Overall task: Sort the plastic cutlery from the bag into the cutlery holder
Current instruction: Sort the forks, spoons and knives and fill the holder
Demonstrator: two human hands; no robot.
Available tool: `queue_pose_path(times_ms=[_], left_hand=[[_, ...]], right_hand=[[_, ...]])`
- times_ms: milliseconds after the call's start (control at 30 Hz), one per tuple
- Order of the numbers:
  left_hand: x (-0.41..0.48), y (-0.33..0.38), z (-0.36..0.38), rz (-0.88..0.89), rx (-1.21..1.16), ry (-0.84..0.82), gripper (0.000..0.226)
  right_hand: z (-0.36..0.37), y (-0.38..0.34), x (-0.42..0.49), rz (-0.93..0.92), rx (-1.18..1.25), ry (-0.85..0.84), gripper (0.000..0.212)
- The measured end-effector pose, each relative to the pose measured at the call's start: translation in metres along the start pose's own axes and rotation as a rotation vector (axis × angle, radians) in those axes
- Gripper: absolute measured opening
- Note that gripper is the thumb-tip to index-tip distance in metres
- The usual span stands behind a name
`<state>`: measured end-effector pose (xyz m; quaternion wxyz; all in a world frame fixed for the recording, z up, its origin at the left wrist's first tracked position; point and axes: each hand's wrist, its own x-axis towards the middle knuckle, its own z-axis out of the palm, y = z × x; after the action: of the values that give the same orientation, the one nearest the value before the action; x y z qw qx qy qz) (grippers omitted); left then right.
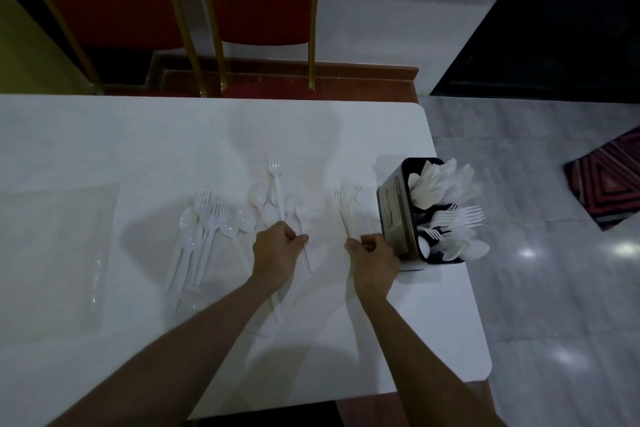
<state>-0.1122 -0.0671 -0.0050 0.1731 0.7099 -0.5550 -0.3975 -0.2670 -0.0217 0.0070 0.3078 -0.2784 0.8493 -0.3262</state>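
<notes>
Two hands work low in the centre of the frame, apart from each other. The left hand (277, 250) is curled and pinches the handle of one white utensil (300, 210), its head too washed out to call fork or spoon. The right hand (375, 258) curls thumb and fingers on the near end of a knife (346, 215) lying between two loose forks (357, 188). The knuckles are right against the cutlery holder (394, 218), touching or just beside, can't tell. The holder stands right of centre, near the right edge of the table (138, 135), with stored knives (436, 180) uppermost, stored forks (457, 218) in the middle and stored spoons (464, 248) lowest, all fairly full. A centre pile (258, 199) of spoons and a fork and a left pile (204, 229) with crossed handles are unsorted. The clear bag (59, 253) lies flat at far left and looks empty. Likely risks:
- The knife is packed tight with the forks, so a pinch could drag a fork up with it and mix the compartments.
- White plastic on a white table in dim light could get the left-hand piece misread and dropped in the wrong slot.
- The right hand could bump the holder toward the table edge.
- In the crowded slots, tines could snag and flick pieces out.
</notes>
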Motion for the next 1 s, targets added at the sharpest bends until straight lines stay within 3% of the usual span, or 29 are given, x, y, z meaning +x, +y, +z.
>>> queue_pose_path(times_ms=[100,267,433,600,800,900,1000], left_hand=[[-0.005,-0.017,-0.007,0.122,0.121,0.064,0.016],[-0.009,-0.033,-0.017,0.271,0.379,0.103,0.027],[-0.01,-0.032,-0.019,0.292,0.376,0.091,0.027],[-0.009,-0.036,-0.018,0.301,0.369,0.076,0.025],[-0.011,-0.042,-0.019,0.312,0.309,0.053,0.027],[-0.016,-0.046,-0.022,0.349,0.272,0.055,0.027],[-0.023,-0.054,-0.026,0.399,0.318,0.037,0.034]], right_hand=[[0.0,-0.002,0.001,0.004,0.058,0.052,0.02],[0.002,-0.001,0.0,0.033,0.09,-0.002,0.019],[0.01,0.002,-0.002,0.013,0.064,-0.067,0.017],[0.006,0.001,-0.005,0.028,0.067,0.019,0.02],[0.002,0.0,-0.005,-0.086,-0.217,-0.003,0.028],[0.005,0.0,-0.01,-0.207,-0.348,0.03,0.022],[0.01,0.0,-0.013,-0.248,-0.461,-0.064,0.017]])
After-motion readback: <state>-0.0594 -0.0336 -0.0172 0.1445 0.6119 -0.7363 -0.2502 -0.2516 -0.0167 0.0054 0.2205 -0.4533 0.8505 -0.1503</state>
